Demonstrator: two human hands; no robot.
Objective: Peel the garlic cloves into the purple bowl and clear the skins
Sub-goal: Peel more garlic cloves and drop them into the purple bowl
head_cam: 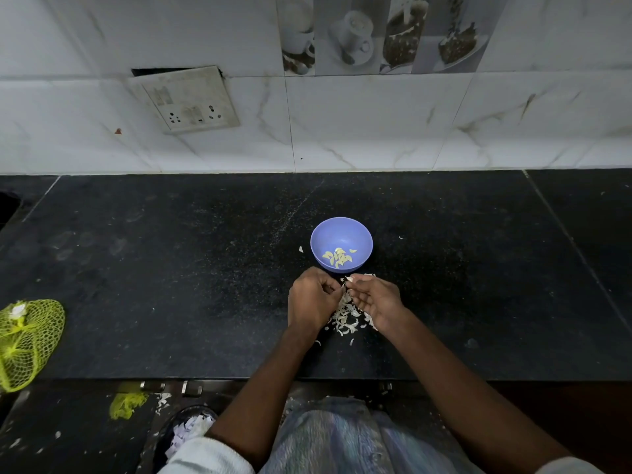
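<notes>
Worktop [171, 268] of dark speckled stone is seen from above, backed by a white marble-patterned tiled wall [376, 124]. A purple bowl [341, 243] stands on the worktop near its middle, upright, and several peeled garlic cloves [338, 256] lie at its bottom. Both hands are held just in front of the bowl, on the person's side, close together and nearly touching at the fingertips.

The left hand [313, 301] is curled, knuckles upward, its fingers drawn in toward the thumb. The right hand [374, 297] is turned partly palm-up; thumb and forefinger are pinched on a small pale piece [348, 279], while the remaining fingers are loosely bent. Whether this piece is a clove or only skin cannot be told, and whether the left hand also grips it cannot be told, since its fingertips are hidden.

A heap of garlic skins [346, 318] lies on the worktop beneath and between the two hands, with a few stray flakes scattered near it. One loose flake [301, 249] rests just beside the bowl on its left.

A yellow mesh bag [29, 340] lies at the left edge of the worktop, well apart from the bowl. A switch-and-socket plate [186, 99] is noted on the wall, hanging tilted. Below the worktop edge, a yellow scrap of mesh [127, 403] and white scraps are seen on the floor.
</notes>
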